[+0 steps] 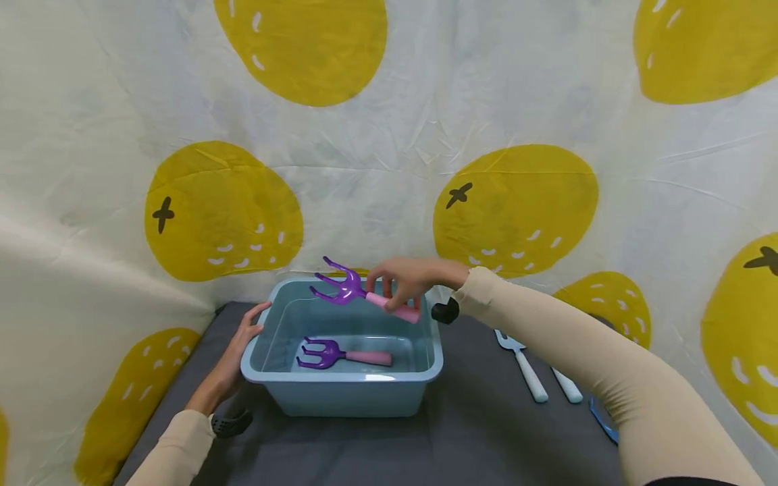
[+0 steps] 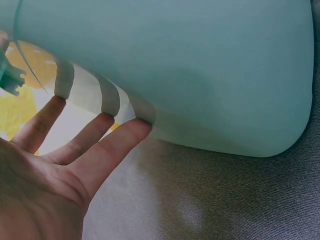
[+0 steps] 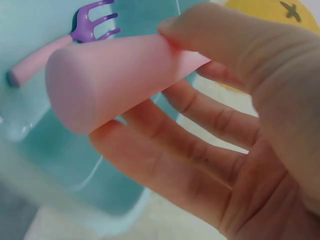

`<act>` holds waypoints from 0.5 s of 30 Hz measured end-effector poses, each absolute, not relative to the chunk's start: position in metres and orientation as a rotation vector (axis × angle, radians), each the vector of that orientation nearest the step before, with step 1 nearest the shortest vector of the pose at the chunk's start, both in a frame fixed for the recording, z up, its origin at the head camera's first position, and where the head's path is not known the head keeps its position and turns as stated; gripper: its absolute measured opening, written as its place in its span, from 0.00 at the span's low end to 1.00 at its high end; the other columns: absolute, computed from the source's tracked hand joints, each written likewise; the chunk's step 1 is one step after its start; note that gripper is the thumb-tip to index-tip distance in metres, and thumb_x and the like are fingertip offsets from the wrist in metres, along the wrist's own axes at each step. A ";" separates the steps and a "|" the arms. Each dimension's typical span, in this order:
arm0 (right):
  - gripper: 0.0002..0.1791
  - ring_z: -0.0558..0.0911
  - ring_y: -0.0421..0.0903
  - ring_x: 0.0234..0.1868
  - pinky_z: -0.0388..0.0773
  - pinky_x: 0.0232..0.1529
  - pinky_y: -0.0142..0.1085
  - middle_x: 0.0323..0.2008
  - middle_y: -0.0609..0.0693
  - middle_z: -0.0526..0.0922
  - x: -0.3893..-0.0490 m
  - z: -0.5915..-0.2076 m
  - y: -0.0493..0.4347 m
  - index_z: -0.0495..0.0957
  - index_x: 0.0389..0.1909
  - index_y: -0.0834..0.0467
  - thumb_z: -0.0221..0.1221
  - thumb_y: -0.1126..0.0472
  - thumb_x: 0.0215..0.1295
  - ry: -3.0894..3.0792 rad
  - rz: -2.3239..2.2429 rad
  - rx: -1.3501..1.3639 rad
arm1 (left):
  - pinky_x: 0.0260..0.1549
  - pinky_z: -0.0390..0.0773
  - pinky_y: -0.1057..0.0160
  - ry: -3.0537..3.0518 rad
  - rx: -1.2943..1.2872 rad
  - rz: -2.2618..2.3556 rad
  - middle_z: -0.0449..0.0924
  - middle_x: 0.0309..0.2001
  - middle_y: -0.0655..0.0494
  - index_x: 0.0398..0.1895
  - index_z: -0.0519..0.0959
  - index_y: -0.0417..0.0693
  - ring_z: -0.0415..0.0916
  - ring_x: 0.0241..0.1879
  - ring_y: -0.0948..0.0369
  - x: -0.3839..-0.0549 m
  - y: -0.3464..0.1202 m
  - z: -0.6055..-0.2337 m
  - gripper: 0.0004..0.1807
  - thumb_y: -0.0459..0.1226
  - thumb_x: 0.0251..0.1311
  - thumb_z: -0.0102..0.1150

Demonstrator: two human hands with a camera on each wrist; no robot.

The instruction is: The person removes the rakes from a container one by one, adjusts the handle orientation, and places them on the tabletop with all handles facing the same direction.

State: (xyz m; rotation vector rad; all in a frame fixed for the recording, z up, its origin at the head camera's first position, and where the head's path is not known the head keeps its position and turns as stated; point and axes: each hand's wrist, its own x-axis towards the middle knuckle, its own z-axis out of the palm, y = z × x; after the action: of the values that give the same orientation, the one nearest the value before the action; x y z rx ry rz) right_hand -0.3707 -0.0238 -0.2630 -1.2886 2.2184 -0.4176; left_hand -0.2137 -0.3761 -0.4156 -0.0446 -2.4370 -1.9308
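Note:
A light-blue plastic basin (image 1: 352, 399) stands on the dark cloth. My right hand (image 1: 412, 278) pinches the pink handle of a hand cultivator (image 1: 348, 287) between thumb and fingers, holding it above the basin. Its purple prongs point left and upward. A second purple-and-pink hand cultivator (image 1: 325, 355) lies on the basin floor, prongs to the left. In the right wrist view, the held pink handle (image 3: 120, 75) fills the middle. My left hand (image 1: 234, 351) is at the basin's left side. Its fairly straight fingers (image 2: 112, 145) touch the outer wall in the left wrist view.
To the right on the dark cloth (image 1: 474, 418) lie a light-blue fork (image 1: 524, 368) and another pale handle (image 1: 568, 386), partly hidden by my right sleeve. A blue curved item (image 1: 602, 420) shows beside them. A white curtain (image 1: 377, 202) with yellow fruit hangs behind.

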 end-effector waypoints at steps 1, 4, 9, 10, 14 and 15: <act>0.22 0.86 0.48 0.30 0.86 0.27 0.43 0.42 0.49 0.84 -0.370 -0.260 -0.017 0.77 0.60 0.49 0.68 0.59 0.66 2.225 -0.434 -1.283 | 0.64 0.62 0.39 -2.434 -0.049 -1.931 0.39 0.79 0.46 0.82 0.47 0.61 0.54 0.68 0.42 -0.214 -0.376 -0.416 0.30 0.52 0.81 0.32; 0.23 0.86 0.49 0.31 0.86 0.26 0.45 0.44 0.51 0.84 -0.366 -0.253 0.004 0.76 0.60 0.50 0.69 0.59 0.66 2.232 -0.505 -1.254 | 0.63 0.63 0.42 -2.431 -0.054 -1.928 0.40 0.79 0.46 0.82 0.47 0.61 0.54 0.68 0.42 -0.214 -0.377 -0.416 0.31 0.53 0.81 0.33; 0.24 0.87 0.51 0.30 0.86 0.26 0.47 0.43 0.54 0.83 -0.357 -0.253 0.043 0.76 0.60 0.52 0.71 0.60 0.64 2.259 -0.651 -1.170 | 0.58 0.67 0.52 -2.427 -0.048 -1.935 0.41 0.79 0.47 0.82 0.47 0.62 0.56 0.67 0.43 -0.214 -0.377 -0.419 0.30 0.53 0.81 0.33; 0.24 0.87 0.51 0.29 0.86 0.26 0.46 0.43 0.54 0.83 -0.355 -0.254 0.051 0.76 0.59 0.52 0.71 0.60 0.64 2.271 -0.679 -1.157 | 0.57 0.68 0.53 -2.425 -0.050 -1.937 0.41 0.79 0.47 0.82 0.47 0.62 0.56 0.67 0.43 -0.214 -0.377 -0.419 0.30 0.52 0.81 0.33; 0.23 0.87 0.51 0.28 0.86 0.26 0.46 0.41 0.54 0.83 -0.346 -0.265 0.083 0.77 0.59 0.53 0.71 0.61 0.64 2.318 -0.793 -1.122 | 0.55 0.69 0.56 -2.427 -0.049 -1.940 0.40 0.79 0.47 0.82 0.47 0.62 0.56 0.67 0.43 -0.214 -0.378 -0.420 0.30 0.52 0.82 0.32; 0.23 0.87 0.50 0.29 0.86 0.26 0.45 0.40 0.54 0.83 -0.343 -0.269 0.091 0.77 0.59 0.53 0.71 0.60 0.64 2.325 -0.819 -1.118 | 0.55 0.68 0.55 -2.430 -0.049 -1.941 0.40 0.79 0.47 0.82 0.47 0.62 0.56 0.67 0.43 -0.214 -0.378 -0.420 0.30 0.52 0.81 0.32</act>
State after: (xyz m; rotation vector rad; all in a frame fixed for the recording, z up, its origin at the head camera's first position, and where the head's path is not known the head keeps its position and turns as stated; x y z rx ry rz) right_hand -0.3432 0.0909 -0.2691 -1.1181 2.3252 -0.8186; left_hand -0.2141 -0.3781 -0.4197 -0.0495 -2.4301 -1.9413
